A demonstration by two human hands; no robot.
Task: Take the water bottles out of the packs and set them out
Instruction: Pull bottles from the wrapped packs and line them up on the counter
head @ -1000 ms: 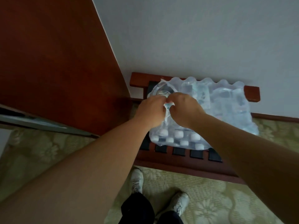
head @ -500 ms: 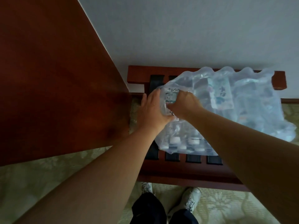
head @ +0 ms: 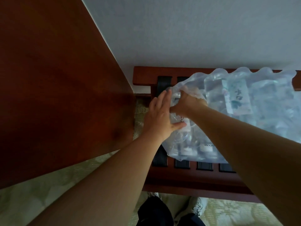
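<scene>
Notes pack now torn at left end, bottles reachable; left hand flat against it, right hand curled inside, hold unclear.

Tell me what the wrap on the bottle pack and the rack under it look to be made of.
The wrap: thin clear plastic film, glossy; the bottles show through and its torn edge crinkles. The rack: likely wood, reddish-brown, with a smooth satin sheen. Its dark straps: maybe webbing or leather; too dim to tell.

Pack, right end off-frame
</scene>
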